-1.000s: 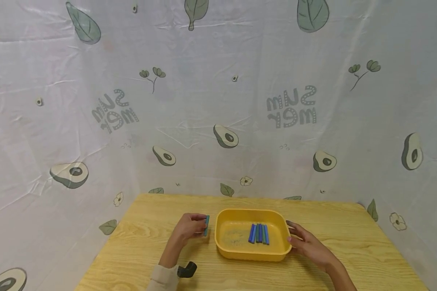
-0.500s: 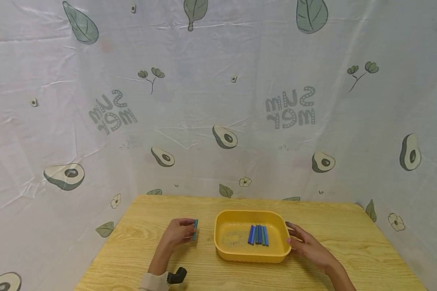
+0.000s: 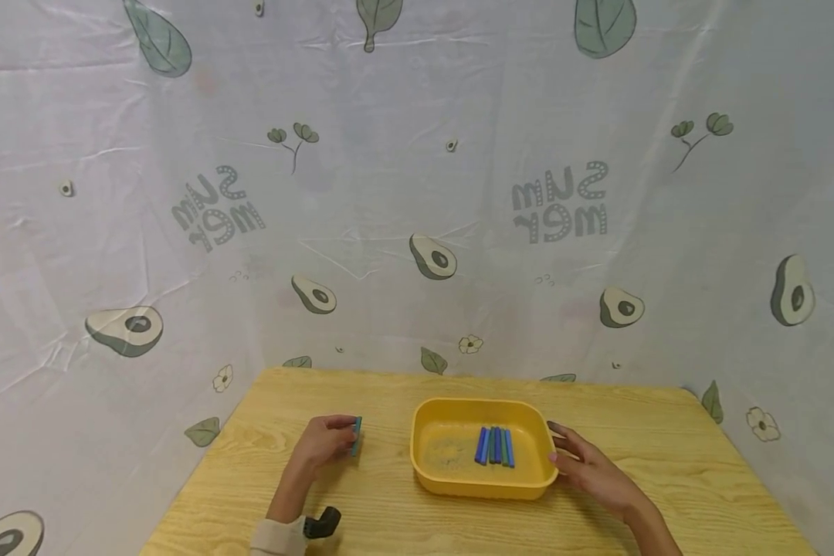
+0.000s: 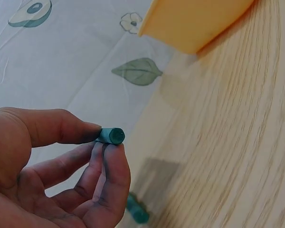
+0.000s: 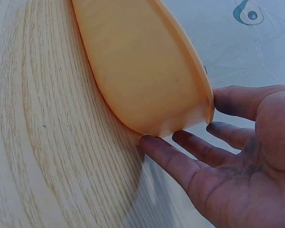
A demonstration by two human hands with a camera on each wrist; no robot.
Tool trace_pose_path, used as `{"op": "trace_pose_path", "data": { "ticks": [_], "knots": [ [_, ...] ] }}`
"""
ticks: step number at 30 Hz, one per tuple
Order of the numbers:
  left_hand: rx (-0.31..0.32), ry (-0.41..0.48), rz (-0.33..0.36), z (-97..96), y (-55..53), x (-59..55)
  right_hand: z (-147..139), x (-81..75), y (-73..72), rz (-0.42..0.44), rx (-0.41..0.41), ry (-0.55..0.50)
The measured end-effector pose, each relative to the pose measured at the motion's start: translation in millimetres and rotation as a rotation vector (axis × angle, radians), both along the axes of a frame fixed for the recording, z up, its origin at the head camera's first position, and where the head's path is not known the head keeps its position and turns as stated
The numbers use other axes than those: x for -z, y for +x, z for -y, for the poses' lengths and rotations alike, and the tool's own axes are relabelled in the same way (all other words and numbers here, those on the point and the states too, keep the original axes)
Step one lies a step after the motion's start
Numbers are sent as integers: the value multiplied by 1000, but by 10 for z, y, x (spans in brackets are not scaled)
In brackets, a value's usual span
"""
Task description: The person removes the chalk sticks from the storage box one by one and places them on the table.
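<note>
My left hand point(image 3: 325, 442) is over the table's left part, well apart from the tray. It pinches a teal chalk pastel stick point(image 4: 112, 136) between thumb and fingertips; the stick point(image 3: 357, 437) looks nearly upright in the head view. Below those fingers, a blurred teal piece point(image 4: 138, 210) shows partly hidden; I cannot tell what it rests on. At the yellow tray's point(image 3: 483, 489) right end, my right hand point(image 3: 591, 469) holds the rim and wall with thumb and fingertips. Inside the tray, several blue and green pastel sticks point(image 3: 495, 446) lie side by side, right of centre. Dark smudges mark both hands' fingers.
The wooden table point(image 3: 639, 432) carries the tray at its middle. Powdery residue point(image 3: 449, 452) marks the tray floor's left half. Behind the table hangs a pale curtain point(image 3: 389, 193) printed with avocados and leaves. A black device point(image 3: 323, 523) sits at my left wrist.
My left hand has moved left, away from the tray, carrying the teal pastel stick. My right hand stays at the tray's right end, and the sticks inside have not moved.
</note>
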State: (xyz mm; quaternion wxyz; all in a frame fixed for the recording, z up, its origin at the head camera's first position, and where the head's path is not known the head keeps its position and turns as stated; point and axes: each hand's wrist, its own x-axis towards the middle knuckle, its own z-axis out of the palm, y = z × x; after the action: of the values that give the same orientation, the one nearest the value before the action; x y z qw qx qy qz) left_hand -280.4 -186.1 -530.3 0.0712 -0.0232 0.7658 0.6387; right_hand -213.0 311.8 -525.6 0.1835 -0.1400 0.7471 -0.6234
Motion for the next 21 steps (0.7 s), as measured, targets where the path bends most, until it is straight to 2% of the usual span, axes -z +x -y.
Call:
{"op": "trace_pose_path", "data": {
  "ticks": [5, 12, 21],
  "knots": [
    [-19, -38, -5, 105, -28, 9, -5, 3, 0, -5, 0, -2],
    [-54, -36, -13, 257, -35, 29, 4, -1, -4, -8, 1, -2],
    [-92, -81, -23, 344, -42, 97, -5, 17, -12, -10, -3, -11]
  ]
}}
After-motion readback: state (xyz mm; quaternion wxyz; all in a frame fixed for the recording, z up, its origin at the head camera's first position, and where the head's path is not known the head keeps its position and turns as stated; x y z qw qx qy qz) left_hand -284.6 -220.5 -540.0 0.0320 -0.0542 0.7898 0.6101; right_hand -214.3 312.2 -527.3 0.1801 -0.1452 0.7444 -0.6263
